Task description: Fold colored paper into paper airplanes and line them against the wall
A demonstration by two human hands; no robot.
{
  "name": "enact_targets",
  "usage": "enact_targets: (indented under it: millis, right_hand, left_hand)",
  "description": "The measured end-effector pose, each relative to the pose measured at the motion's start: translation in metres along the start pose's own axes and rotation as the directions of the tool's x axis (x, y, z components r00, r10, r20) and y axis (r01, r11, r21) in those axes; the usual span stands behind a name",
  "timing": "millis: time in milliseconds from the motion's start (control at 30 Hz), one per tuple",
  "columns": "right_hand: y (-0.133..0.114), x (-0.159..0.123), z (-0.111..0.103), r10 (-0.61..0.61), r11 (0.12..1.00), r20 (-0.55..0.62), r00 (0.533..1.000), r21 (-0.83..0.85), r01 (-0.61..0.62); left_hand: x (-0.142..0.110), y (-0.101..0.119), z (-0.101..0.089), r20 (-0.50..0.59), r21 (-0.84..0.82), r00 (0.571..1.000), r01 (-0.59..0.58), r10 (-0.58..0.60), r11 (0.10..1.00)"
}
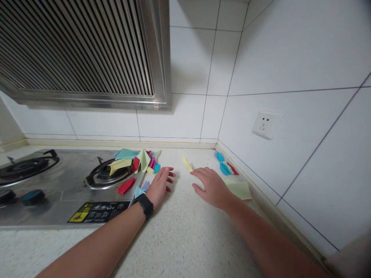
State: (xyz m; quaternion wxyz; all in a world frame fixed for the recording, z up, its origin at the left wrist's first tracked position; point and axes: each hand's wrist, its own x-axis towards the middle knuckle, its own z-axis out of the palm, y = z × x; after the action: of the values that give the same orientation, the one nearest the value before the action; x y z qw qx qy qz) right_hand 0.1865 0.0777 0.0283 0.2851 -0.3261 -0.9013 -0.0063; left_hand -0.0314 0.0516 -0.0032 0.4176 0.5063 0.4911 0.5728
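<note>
Yellow paper piece (187, 163) lay on the speckled worktop (174, 239), to the right of the gas stove (71, 168). The right hand (211, 186) was positioned at the near end of this piece, fingers directed toward the stove; its thumb and forefinger stood wide apart, and contact with the paper could not be confirmed. The left hand (159, 188), fitted with a black wristband (145, 205) at the wrist, was located just right of the stove, fingers spaced and slightly bent in a wide, loose grip. Folded papers (143, 160) in several colors were heaped across the stove's right edge. Blue papers (224, 168) and a pale green sheet (240, 190) lay farther right of the stove than the yellow piece.
</note>
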Motion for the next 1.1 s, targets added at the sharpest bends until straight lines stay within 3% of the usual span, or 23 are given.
enact_targets:
  millis: [200, 433, 667, 1100]
  right_hand:
    - [0.039, -0.007, -0.026, 0.28, 0.88, 0.02, 0.96, -0.404, -0.248]
    - [0.07, -0.015, -0.039, 0.509, 0.766, 0.119, 0.853, -0.514, -0.385]
    - [0.071, -0.017, -0.035, 0.587, 0.736, 0.205, 0.783, -0.539, -0.41]
    - [0.079, -0.017, -0.024, 0.615, 0.713, 0.2, 0.762, -0.554, -0.43]
  left_hand:
    - [-0.001, -0.005, 0.003, 0.174, 0.127, 0.985, -0.008, -0.014, 0.992]
    - [-0.001, -0.006, 0.003, 0.289, 0.246, 0.956, -0.014, -0.06, 0.969]
    - [-0.001, -0.006, 0.002, 0.33, 0.299, 0.942, -0.037, -0.067, 0.954]
    - [0.0, -0.008, 0.001, 0.361, 0.346, 0.931, -0.087, -0.047, 0.934]
